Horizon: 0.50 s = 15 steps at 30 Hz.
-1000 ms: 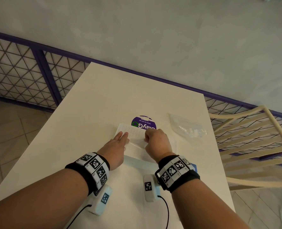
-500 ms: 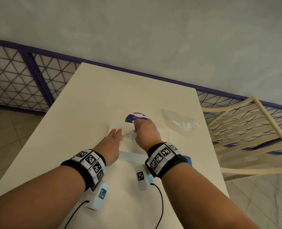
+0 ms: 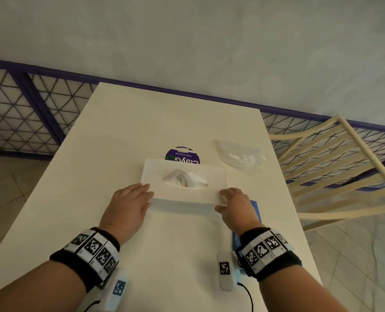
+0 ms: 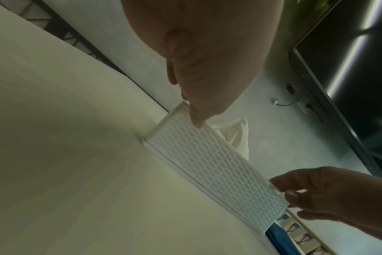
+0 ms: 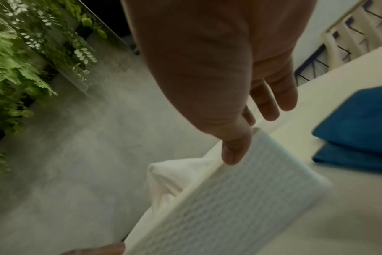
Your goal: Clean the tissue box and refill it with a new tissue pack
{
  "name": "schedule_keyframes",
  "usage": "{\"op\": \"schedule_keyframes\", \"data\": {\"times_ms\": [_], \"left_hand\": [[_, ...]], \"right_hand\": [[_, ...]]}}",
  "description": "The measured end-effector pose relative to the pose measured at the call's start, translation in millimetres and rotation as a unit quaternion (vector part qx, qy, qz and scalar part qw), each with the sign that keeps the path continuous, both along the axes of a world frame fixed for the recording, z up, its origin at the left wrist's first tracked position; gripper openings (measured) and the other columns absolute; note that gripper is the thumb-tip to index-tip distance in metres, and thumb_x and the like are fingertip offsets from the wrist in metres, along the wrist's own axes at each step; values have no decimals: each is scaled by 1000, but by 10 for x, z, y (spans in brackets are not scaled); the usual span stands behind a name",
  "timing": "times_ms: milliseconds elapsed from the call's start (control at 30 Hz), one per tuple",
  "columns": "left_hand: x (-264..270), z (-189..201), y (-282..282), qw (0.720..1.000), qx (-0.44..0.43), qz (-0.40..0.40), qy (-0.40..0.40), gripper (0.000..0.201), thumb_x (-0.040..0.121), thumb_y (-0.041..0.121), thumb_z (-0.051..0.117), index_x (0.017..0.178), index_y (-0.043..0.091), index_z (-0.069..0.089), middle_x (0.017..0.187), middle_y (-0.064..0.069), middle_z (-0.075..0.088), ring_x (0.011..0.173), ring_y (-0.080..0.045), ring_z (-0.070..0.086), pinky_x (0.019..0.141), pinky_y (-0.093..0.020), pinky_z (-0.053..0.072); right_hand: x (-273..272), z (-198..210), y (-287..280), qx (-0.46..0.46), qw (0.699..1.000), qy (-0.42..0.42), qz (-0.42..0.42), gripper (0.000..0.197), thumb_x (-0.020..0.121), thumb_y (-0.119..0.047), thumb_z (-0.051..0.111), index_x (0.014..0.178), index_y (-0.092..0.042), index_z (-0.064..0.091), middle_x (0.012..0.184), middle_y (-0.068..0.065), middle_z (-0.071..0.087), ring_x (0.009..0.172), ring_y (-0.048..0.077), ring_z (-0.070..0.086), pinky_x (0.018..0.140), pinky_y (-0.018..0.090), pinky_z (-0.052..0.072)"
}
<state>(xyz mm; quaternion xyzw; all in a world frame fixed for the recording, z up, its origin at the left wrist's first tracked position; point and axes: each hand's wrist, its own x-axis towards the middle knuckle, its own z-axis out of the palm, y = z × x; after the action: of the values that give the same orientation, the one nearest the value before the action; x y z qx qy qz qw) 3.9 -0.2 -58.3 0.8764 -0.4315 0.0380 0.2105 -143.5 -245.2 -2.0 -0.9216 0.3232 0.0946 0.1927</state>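
The white textured tissue box [image 3: 182,194] lies flat in the middle of the table, with a white tissue [image 3: 184,177] sticking up out of its top slot. My left hand [image 3: 147,197] rests at the box's near left corner, fingers straight and touching the top [image 4: 196,120]. At the near right corner my right hand [image 3: 223,199] pinches the box, thumb on the front edge [image 5: 236,155] and fingers curled over the end. The box's woven side [image 4: 218,165] and the tissue [image 5: 170,179] also show in the wrist views.
A round purple wipes pack [image 3: 182,155] lies just behind the box. A crumpled clear plastic wrapper [image 3: 241,157] is at the back right. A folded blue cloth [image 3: 254,210] lies under my right wrist. A cream chair [image 3: 333,167] stands beyond the table's [image 3: 97,176] right edge.
My right hand left the top slot and moved to the box's near right corner. A tissue now stands out of the slot. My left hand stayed at the left end.
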Motion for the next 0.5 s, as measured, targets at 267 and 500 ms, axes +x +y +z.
{"op": "schedule_keyframes", "data": {"times_ms": [267, 500], "left_hand": [[253, 14, -181, 998, -22, 37, 34, 30, 65, -11, 75, 89, 6, 77, 97, -13, 74, 93, -33, 70, 89, -48, 49], [431, 107, -339, 994, -24, 75, 70, 23, 80, -4, 65, 97, 6, 75, 109, -14, 71, 107, -33, 65, 98, -39, 44]], "right_hand": [[354, -156, -117, 2, 1000, -12, -14, 23, 89, -23, 59, 107, -9, 57, 113, 12, 56, 100, 29, 56, 78, 27, 41], [670, -80, -223, -14, 1000, 16, -13, 27, 89, -23, 60, 111, -8, 59, 112, 13, 58, 103, 29, 58, 86, 33, 48]]}}
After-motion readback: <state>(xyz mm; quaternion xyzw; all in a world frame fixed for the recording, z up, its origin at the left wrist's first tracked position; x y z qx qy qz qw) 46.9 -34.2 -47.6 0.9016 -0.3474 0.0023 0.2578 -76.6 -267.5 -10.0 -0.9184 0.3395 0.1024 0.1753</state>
